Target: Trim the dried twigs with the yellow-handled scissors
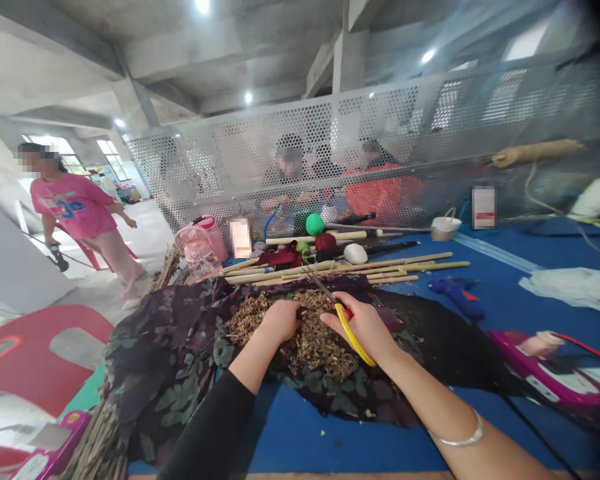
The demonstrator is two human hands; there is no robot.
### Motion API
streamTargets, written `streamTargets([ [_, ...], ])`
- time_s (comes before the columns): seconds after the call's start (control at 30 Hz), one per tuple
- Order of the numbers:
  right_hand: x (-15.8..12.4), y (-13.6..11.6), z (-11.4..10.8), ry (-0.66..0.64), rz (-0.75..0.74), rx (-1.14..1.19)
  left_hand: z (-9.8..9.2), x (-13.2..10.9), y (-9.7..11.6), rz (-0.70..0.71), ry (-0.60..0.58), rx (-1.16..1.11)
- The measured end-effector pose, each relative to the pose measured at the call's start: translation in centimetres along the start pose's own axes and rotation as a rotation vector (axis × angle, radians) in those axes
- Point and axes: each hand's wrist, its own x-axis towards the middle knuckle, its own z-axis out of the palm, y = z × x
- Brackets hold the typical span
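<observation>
A loose heap of brown dried plant bits (323,357) lies on dark camouflage cloth (165,360). My left hand (281,320) reaches into the heap with its fingers curled and pressed together on some of the bits; the fingertips are partly hidden. Just right of it, my right hand (363,325) is closed around scissors with yellow and red handles (353,339). Their blades point up and away, over the heap's far edge. The right thumb hangs close above the bits.
Behind the heap lie bamboo sticks (410,267), a green ball (315,225) and a white ball (355,253). A blue glue gun (457,298) and a magenta device (555,380) are on the right. Beyond the perforated metal panel (220,160) people sit; another person (77,207) stands left.
</observation>
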Motion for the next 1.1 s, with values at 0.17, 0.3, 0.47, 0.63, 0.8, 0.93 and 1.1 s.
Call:
streamTargets([
  [0.17,-0.2,0.0,0.4,-0.019,-0.025,-0.001,1.1,-1.5,0.5,-0.009,0.058,0.013],
  [0.3,-0.2,0.0,0.7,-0.042,-0.001,-0.014,1.8,-2.2,0.0,0.012,0.135,-0.071],
  [0.47,0.0,0.3,0.7,-0.044,0.048,-0.017,2.0,-2.0,-1.9,-0.024,0.265,-0.346],
  [0.63,0.1,0.3,0.6,-0.037,0.065,-0.029,1.1,-2.2,-3.5,-0.286,0.284,-1.030],
  [0.8,-0.1,0.2,0.8,-0.041,0.014,-0.037,0.6,-2.1,-3.5,-0.464,0.206,-1.755],
  [0.93,-0.1,0.2,0.8,-0.034,-0.018,-0.050,-0.1,-2.2,-3.0,-0.538,0.126,-2.049],
  [1.1,-0.1,0.1,0.7,-0.033,-0.015,-0.064,-0.4,-2.6,-2.4,-0.459,0.038,-2.088],
])
